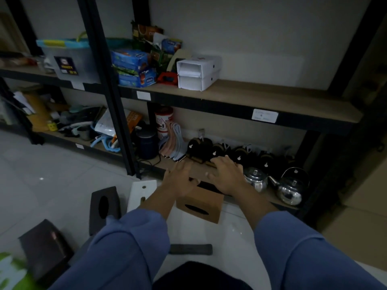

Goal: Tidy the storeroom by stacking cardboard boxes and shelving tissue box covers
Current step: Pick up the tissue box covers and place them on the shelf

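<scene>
A light brown tissue box cover [201, 203] with an oval slot sits at the front edge of the bottom shelf [196, 170]. My left hand [180, 181] is on its left top edge, and my right hand [227, 177] lies across its right top with fingers spread toward the shelf. Whether the fingers curl round the cover cannot be told. A dark tissue box cover [104, 208] stands on the floor to the left. Another dark box [45, 251] lies at the lower left.
Two metal kettles [291, 190] and a row of black round items [230, 152] fill the bottom shelf's right part. A white panel [141, 194] leans by the shelf post. White boxes [198, 73] sit on the upper shelf. A dark flat piece [190, 249] lies on the floor.
</scene>
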